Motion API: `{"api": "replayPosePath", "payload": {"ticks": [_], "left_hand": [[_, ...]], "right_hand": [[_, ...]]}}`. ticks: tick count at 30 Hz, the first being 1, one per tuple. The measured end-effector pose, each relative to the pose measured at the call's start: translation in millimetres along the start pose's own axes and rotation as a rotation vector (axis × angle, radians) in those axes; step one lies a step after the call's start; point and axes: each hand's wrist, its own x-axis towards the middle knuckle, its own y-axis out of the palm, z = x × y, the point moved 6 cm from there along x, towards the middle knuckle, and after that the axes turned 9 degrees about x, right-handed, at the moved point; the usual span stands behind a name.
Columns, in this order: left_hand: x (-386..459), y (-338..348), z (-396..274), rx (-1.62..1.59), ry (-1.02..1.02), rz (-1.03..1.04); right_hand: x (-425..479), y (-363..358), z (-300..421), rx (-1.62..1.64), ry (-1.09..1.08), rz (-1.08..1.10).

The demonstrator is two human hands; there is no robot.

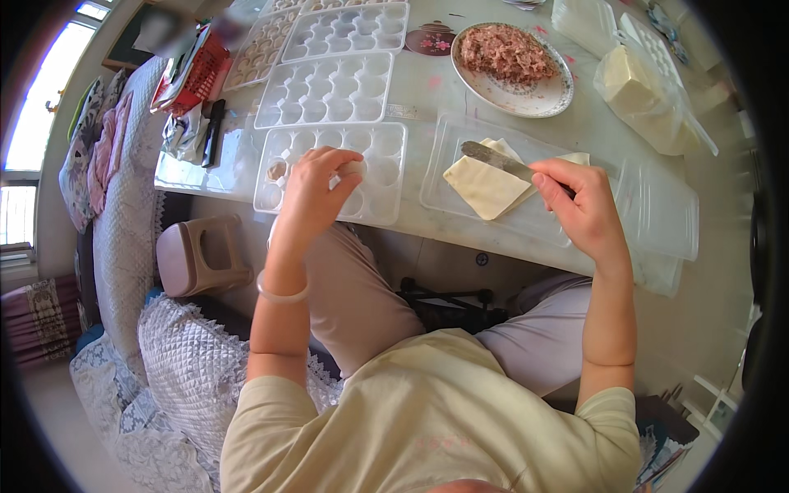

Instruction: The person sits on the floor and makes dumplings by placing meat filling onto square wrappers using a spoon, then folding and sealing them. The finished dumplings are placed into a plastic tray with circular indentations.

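My left hand (317,188) is over the nearest clear plastic compartment tray (397,203), pinching a small pale dumpling (353,168) between thumb and fingers; my fingers partly hide it. One wrapped dumpling (276,171) sits in a left-side compartment of that tray. My right hand (576,200) grips a filling spreader (493,158) by its dark handle. Its flat metal blade, smeared with something, lies over a stack of square dough wrappers (487,188). These wrappers rest on a clear plastic lid or tray (434,194). Beyond them stands a plate (524,103) of raw minced meat (505,54).
More compartment trays (327,89) extend backward, and a far-left one (262,52) holds several dumplings. A bagged block of wrappers (641,92) lies at right, beside clear lids (659,209). A black-handled knife (213,132) and red basket (191,77) are left. A plastic stool (197,256) stands below.
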Motion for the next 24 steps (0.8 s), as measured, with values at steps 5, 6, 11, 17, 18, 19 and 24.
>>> {"api": "replayPosePath", "payload": {"ticks": [5,6,11,17,18,19,24], "left_hand": [[-3,10,1,-0.006,-0.111,-0.135],[-4,10,0,-0.048,-0.168,-0.119],[-7,8,0,0.127,-0.170,-0.188],[-7,12,2,0.277,-0.099,-0.260],[-7,10,2,0.266,-0.108,-0.261],[-8,4,-3,0.239,-0.119,-0.308],[-18,-18,-38,-0.062,-0.050,-0.356]], "right_hand": [[0,-6,-3,0.033,-0.033,-0.070],[-1,-8,-3,0.027,-0.040,-0.083],[0,-9,-4,0.018,-0.076,-0.072],[9,36,-34,0.005,-0.089,-0.017],[11,46,-37,-0.060,-0.115,0.005],[13,55,-39,-0.127,-0.142,0.024],[14,70,-45,-0.289,-0.125,0.071]]}}
